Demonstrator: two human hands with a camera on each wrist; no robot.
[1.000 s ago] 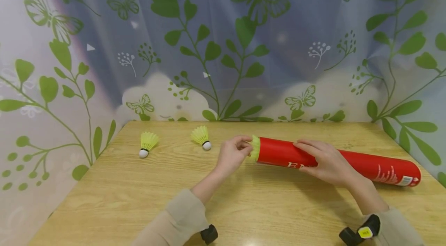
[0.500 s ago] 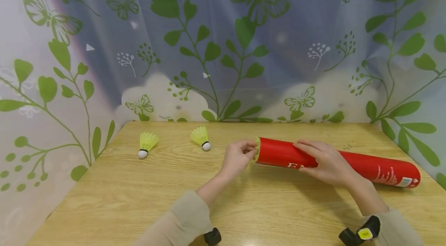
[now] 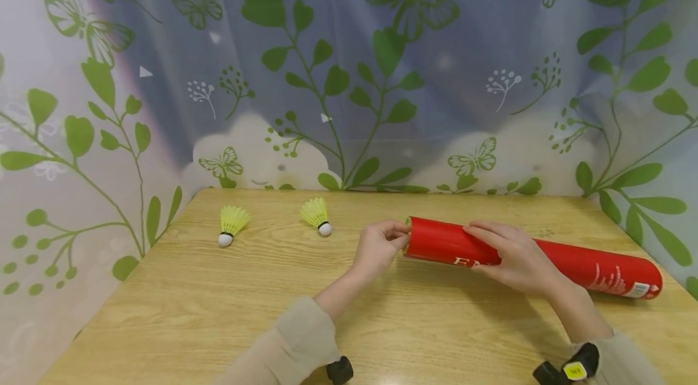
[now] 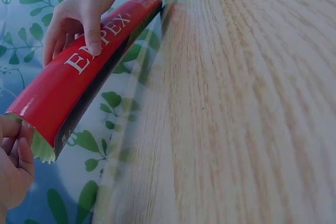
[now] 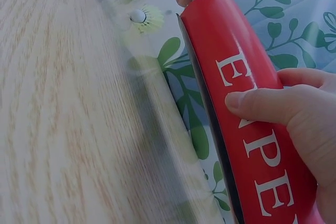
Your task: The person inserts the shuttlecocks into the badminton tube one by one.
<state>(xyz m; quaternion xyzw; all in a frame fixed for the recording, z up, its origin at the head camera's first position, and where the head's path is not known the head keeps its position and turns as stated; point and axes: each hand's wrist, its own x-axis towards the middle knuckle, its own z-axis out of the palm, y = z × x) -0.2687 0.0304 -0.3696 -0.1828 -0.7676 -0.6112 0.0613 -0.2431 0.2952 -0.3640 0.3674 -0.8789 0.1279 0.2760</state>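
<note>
A long red shuttlecock tube (image 3: 578, 264) with white lettering lies slantwise on the right, its mouth toward the left and raised slightly off the table. My right hand (image 3: 515, 257) grips it around the middle, thumb over the letters in the right wrist view. At the mouth, my left hand (image 3: 377, 248) pinches a yellow-green shuttlecock (image 4: 43, 149). Only the skirt's edge shows just inside the rim in the left wrist view; its base is hidden in the tube. Two more yellow shuttlecocks with white heads, one left (image 3: 233, 220) and one nearer the middle (image 3: 314, 213), lie on their sides.
The wooden table (image 3: 349, 324) carries the shuttlecocks and tube. Behind it and along both sides hangs a curtain (image 3: 349, 70) printed with leaves and butterflies. Black wrist cameras sit at both sleeves.
The shuttlecock's skirt, sticking out of the mouth one second ago, has gone into the tube as my left hand moved right. The right hand keeps its grip on the tube.
</note>
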